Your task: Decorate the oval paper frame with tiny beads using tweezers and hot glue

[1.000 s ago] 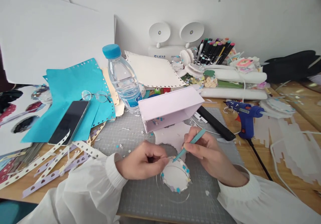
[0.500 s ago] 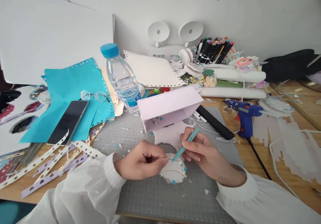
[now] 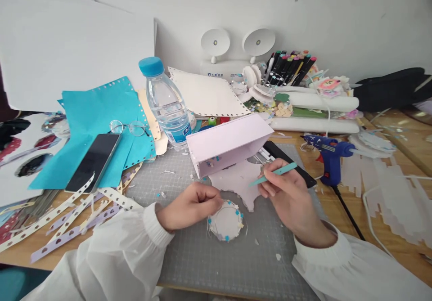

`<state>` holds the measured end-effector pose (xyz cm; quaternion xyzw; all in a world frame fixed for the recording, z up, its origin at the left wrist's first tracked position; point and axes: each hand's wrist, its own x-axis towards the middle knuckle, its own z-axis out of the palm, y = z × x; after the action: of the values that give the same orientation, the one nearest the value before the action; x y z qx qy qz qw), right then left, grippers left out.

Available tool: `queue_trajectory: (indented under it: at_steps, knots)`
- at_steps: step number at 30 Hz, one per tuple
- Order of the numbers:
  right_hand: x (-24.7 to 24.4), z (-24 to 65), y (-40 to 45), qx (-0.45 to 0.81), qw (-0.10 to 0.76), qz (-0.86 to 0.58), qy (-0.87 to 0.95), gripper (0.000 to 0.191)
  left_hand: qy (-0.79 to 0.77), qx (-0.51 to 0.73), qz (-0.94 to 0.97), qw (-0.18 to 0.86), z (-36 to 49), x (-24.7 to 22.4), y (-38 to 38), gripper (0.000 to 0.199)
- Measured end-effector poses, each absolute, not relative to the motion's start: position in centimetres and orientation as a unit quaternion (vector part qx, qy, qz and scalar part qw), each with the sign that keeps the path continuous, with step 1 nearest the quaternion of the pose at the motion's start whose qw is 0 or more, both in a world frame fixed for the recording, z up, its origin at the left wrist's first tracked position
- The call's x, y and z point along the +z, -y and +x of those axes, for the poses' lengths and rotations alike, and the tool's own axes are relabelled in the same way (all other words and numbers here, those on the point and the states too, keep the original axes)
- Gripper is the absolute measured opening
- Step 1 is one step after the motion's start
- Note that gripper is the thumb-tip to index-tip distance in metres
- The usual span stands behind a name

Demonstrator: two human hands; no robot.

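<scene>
Teal tweezers (image 3: 277, 172) are gripped in my right hand (image 3: 286, 193), their tips pointing left above a torn-edged white paper piece (image 3: 236, 179). My left hand (image 3: 191, 206) is closed in a pinch at the upper left edge of a round white disc (image 3: 227, 223); whatever lies between its fingertips is too small to make out. Small blue and pale stars ring the disc's edge, with a thin clear loop around it. Behind stands an open pale lilac box (image 3: 232, 141), with small star pieces inside. Everything here rests on a grey cutting mat (image 3: 202, 265).
A water bottle (image 3: 168, 107) stands behind the box. Left are a phone (image 3: 92, 161), glasses (image 3: 130, 128), blue paper (image 3: 84, 107) and punched strips (image 3: 67, 240). At right lies a blue glue gun (image 3: 329, 152) with its cord. Markers (image 3: 292, 69) stand at the back.
My right hand and the tweezers have moved up and right, away from the disc. The tweezers now lie flatter. The disc has shifted slightly left and its loop shows around it.
</scene>
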<state>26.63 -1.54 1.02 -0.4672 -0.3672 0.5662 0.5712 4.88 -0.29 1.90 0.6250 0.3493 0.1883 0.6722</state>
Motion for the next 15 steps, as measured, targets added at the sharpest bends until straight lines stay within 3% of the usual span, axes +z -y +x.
queue_trajectory:
  at_steps: [5, 15]
  knots:
    - [0.3, 27.4, 0.9, 0.340, 0.559, -0.607, 0.451, 0.023, -0.352, 0.197, 0.612, 0.680, 4.7, 1.7, 0.0, 0.037]
    - [0.1, 27.3, 1.0, 0.457, 0.510, -0.593, 0.424, 0.031, -0.343, 0.184, 0.620, 0.681, 4.7, 1.8, -0.3, 0.041]
